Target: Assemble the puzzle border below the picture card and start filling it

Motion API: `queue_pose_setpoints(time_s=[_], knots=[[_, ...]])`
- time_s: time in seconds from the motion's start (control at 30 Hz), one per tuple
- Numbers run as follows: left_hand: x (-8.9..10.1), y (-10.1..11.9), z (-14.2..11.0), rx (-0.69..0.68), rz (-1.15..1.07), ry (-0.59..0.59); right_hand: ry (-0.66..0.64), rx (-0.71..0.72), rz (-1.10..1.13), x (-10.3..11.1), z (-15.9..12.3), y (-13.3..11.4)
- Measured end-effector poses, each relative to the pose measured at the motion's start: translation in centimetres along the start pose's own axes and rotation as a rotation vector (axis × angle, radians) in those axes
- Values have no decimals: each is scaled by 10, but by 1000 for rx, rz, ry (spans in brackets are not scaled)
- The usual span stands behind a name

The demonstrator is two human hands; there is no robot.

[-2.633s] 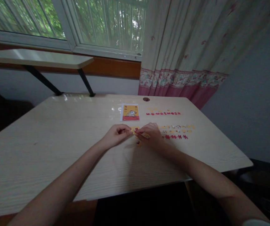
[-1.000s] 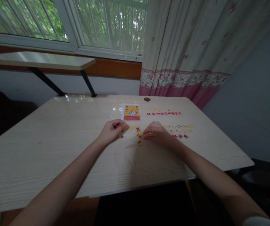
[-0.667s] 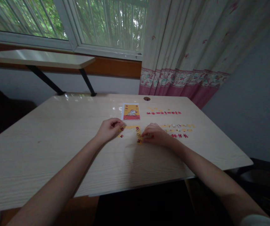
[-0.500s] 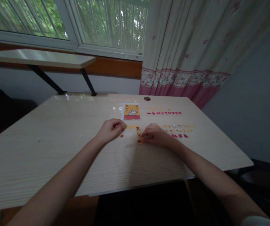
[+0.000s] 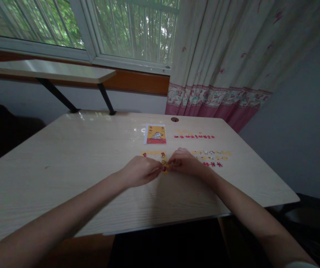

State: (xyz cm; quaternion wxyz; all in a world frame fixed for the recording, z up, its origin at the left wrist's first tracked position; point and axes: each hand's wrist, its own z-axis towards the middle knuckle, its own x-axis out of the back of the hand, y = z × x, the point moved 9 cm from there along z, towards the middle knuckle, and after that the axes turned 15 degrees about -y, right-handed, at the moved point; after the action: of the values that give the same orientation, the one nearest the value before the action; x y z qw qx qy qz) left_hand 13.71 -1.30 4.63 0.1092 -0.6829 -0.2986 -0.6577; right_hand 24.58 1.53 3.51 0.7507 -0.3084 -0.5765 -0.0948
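Joined yellow jigsaw pieces [image 5: 163,155] form a top edge and a right side on the desk. My left hand [image 5: 143,171] reaches across to the lower end of that right side, its fingertips pinched at a yellow-and-red jigsaw piece [image 5: 164,169]. Against the outer side of the same strip rests my right hand [image 5: 183,162], fingers curled and fingertips at the pieces; whether it grips one is hidden. A picture card [image 5: 156,134] with a white animal on yellow and red lies just beyond the pieces.
Rows of loose yellow and white pieces [image 5: 211,153] and red pieces [image 5: 212,164] lie to the right. Farther back is another row of red pieces [image 5: 194,137]. A raised shelf [image 5: 65,71] stands at the back left, and a curtain [image 5: 215,95] hangs behind the desk [image 5: 93,149].
My left hand has moved from the upper left corner of the pieces rightward and nearer, to the lower right end. My right hand has stayed almost in place beside the right strip.
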Motion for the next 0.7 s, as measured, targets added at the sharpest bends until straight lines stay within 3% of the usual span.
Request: queue_pose_setpoints(time_s=[0.13,0.3,0.57,0.7], knots=[[-23,21,-6,-20,109,-28,-26,-13,9,-2,1,0],[-44,22,-6,10,192,-90,-60,-17,10,-4,3,-2],[-49,19,-10,39,191,-40,-67,-4,9,-6,3,-2],[-51,16,-8,96,179,-71,-42,-13,4,-2,3,-1]])
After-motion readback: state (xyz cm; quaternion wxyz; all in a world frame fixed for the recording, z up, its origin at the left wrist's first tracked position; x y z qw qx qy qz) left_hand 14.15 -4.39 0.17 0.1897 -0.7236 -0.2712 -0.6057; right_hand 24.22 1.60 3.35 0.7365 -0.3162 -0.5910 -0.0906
